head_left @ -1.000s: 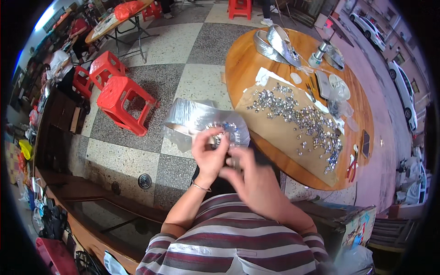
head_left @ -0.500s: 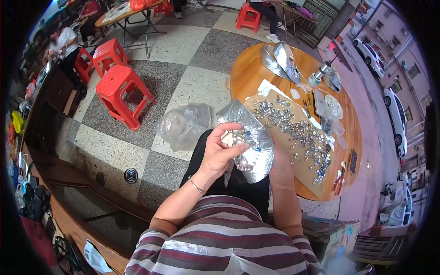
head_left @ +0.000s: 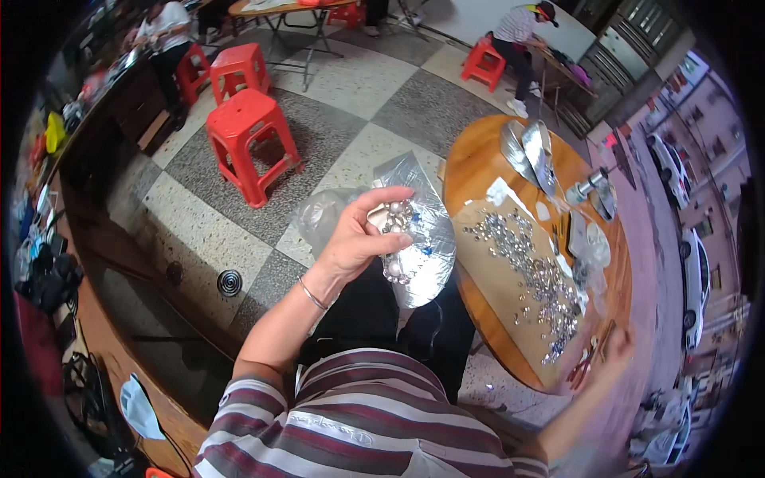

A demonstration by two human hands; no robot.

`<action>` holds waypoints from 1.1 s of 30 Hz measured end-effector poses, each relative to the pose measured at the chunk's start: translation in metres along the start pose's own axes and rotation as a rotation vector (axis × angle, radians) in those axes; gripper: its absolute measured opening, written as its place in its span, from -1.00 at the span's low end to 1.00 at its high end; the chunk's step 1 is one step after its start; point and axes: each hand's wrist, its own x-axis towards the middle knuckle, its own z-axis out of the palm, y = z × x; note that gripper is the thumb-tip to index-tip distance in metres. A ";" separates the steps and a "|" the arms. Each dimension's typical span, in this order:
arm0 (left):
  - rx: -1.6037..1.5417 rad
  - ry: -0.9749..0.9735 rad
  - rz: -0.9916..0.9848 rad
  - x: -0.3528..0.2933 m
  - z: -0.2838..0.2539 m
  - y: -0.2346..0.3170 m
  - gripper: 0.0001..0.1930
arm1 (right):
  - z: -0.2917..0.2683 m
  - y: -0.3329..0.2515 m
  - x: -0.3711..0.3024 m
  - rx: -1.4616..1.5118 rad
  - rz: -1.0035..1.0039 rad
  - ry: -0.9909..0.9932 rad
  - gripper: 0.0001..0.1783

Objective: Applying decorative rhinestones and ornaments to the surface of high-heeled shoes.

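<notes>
My left hand (head_left: pixel 358 235) grips a silver foil-covered piece (head_left: pixel 434 275) above my lap, thumb and fingers closed on its edge. Pearly beads and shiny stones (head_left: pixel 396 271) cluster along that edge, with small blue bits beside them. Out at the right, my right hand (head_left: pixel 619 349) is over the near right edge of the round wooden table. It is close to red-handled pliers (head_left: pixel 580 373); its fingers are blurred, so whether it touches or holds anything is unclear.
Loose shiny stones (head_left: pixel 550 307) spread over brown paper (head_left: pixel 498 291) on the round table (head_left: pixel 470 171). More silver pieces (head_left: pixel 538 155) and a metal-topped bottle (head_left: pixel 586 187) stand at its far side. A clear plastic bag (head_left: pixel 319 219) and red stools (head_left: pixel 247 131) are leftward. Other people sit farther off.
My right hand has left the silver piece and moved right to the table edge by the pliers. My left hand keeps the piece, slightly farther left. The whole view has shifted.
</notes>
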 end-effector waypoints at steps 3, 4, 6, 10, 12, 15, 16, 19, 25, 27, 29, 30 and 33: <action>0.082 -0.089 -0.078 0.002 -0.024 0.020 -0.39 | -0.138 0.087 0.004 -0.248 0.060 -0.005 -0.58; 0.081 -0.085 -0.074 0.006 -0.031 0.023 -0.39 | -0.134 0.113 0.006 -0.246 0.055 -0.008 -0.58; 0.084 -0.063 -0.089 0.008 -0.045 0.032 -0.36 | -0.146 0.133 0.012 -0.229 0.051 -0.004 -0.58; 0.127 -0.010 -0.041 0.003 -0.067 0.059 -0.34 | -0.121 0.142 0.025 -0.175 0.048 0.002 -0.59; 0.158 0.021 -0.008 -0.002 -0.079 0.072 -0.33 | -0.096 0.132 0.032 -0.139 0.049 -0.001 -0.59; 0.166 0.075 0.025 -0.002 -0.103 0.088 -0.38 | -0.097 0.136 0.033 -0.120 0.057 0.024 -0.59; 0.175 0.081 0.031 -0.005 -0.110 0.095 -0.38 | -0.092 0.138 0.034 -0.108 0.061 0.028 -0.60; 0.140 0.123 0.087 -0.014 -0.131 0.115 -0.39 | -0.077 0.137 0.038 -0.070 0.068 0.036 -0.60; 0.094 0.148 0.038 -0.032 -0.138 0.144 -0.40 | -0.054 0.118 0.043 -0.008 0.090 0.046 -0.61; -0.011 0.165 0.075 -0.035 -0.139 0.152 -0.42 | -0.059 0.111 0.048 -0.002 0.089 0.056 -0.61; 0.034 0.184 0.089 -0.038 -0.150 0.148 -0.42 | -0.065 0.105 0.053 0.000 0.089 0.067 -0.61; 0.080 0.201 0.099 -0.038 -0.156 0.144 -0.43 | -0.068 0.102 0.055 0.001 0.090 0.073 -0.61; 0.141 0.228 0.120 -0.039 -0.154 0.132 -0.44 | -0.079 0.095 0.059 -0.011 0.095 0.090 -0.62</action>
